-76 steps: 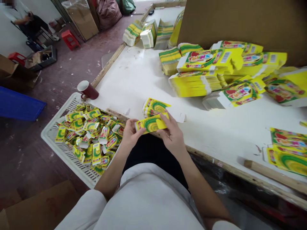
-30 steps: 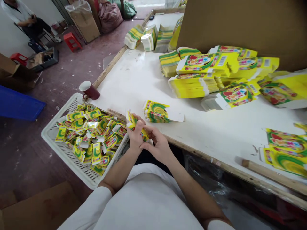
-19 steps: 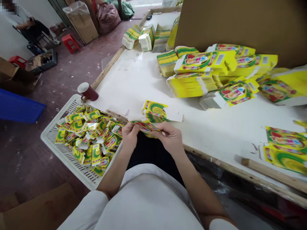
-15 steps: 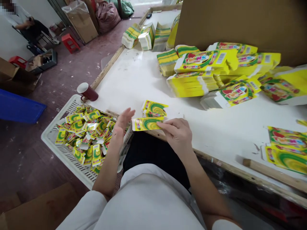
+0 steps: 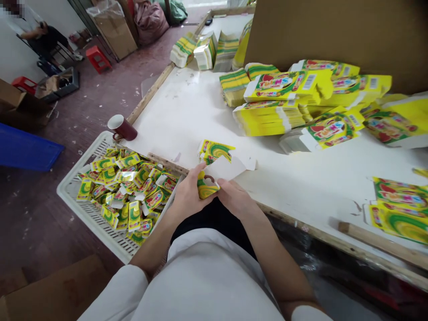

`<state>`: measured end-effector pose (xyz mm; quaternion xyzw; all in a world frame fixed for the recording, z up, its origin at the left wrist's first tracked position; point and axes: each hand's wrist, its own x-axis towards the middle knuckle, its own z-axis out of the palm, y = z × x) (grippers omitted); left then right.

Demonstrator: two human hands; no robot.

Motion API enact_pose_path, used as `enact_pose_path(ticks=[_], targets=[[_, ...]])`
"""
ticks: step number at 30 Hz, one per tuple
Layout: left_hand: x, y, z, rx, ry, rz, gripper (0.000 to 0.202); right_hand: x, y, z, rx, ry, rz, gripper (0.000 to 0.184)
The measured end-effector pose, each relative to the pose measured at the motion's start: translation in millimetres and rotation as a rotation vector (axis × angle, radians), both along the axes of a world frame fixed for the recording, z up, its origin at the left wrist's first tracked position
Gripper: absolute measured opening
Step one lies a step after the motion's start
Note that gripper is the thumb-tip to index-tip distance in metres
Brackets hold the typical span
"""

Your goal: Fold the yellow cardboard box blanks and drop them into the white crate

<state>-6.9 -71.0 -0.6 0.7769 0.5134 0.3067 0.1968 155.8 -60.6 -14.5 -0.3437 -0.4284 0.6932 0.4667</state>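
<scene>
Both hands meet at the near edge of the white table. My left hand and my right hand are closed on one small yellow-green carton, its white flap sticking up to the right. Just beyond lies a short stack of flat cartons of the same print. To the left, a white slotted crate holds several folded small cartons.
A dark red mug stands at the table corner by the crate. Stacks of larger yellow flat boxes cover the far right, with brown cardboard behind. A wooden stick lies near the front edge. A person stands far left.
Half a second ago my left hand was open over the crate and my right held a flat carton alone. Now both hands grip that carton, partly folded.
</scene>
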Motion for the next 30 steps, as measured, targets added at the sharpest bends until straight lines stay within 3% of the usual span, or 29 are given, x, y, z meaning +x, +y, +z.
enact_pose_path(ticks=[4, 7, 11, 14, 16, 18, 21, 23, 25, 30], targets=[[2.7, -3.7, -0.4, 0.052, 0.024, -0.134, 0.078, -1.5, -0.8, -2.8, -0.017, -0.020, 0.017, 0.048], [1.9, -4.7, -3.2, 0.024, 0.000, -0.152, 0.068, 2.7, -3.9, -6.7, 0.025, -0.028, 0.030, 0.057], [-4.2, -0.4, -11.7, -0.093, 0.045, -0.137, 0.073, 9.2, -9.4, -7.3, 0.263, -0.193, 0.030, 0.075], [-5.7, 4.0, -18.0, -0.085, -0.008, -0.146, 0.085, 8.9, -11.3, -4.9, 0.485, -0.475, 0.042, 0.061], [-5.0, 6.0, -20.2, -0.043, -0.093, -0.093, 0.090, 7.9, -9.7, -5.4, 0.572, -0.565, -0.017, 0.056], [-4.6, 7.3, -20.5, -0.024, -0.191, 0.062, 0.096, 8.8, -6.0, -8.5, 0.597, -0.594, -0.165, 0.054], [-6.9, 8.4, -18.2, -0.194, -0.445, 0.269, 0.088, 14.0, 0.6, -14.6, 0.579, -0.639, -0.362, 0.053], [-9.5, 8.6, -15.4, -0.362, -0.687, 0.296, 0.077, 17.7, 3.5, -17.7, 0.613, -0.691, -0.325, 0.058], [-12.0, 8.8, -12.0, -0.429, -0.861, 0.308, 0.072, 20.0, 4.6, -19.2, 0.663, -0.741, -0.224, 0.056], [-14.8, 10.5, -7.4, -0.460, -0.912, 0.366, 0.051, 24.2, 4.4, -16.0, 0.718, -0.789, -0.165, 0.038]])
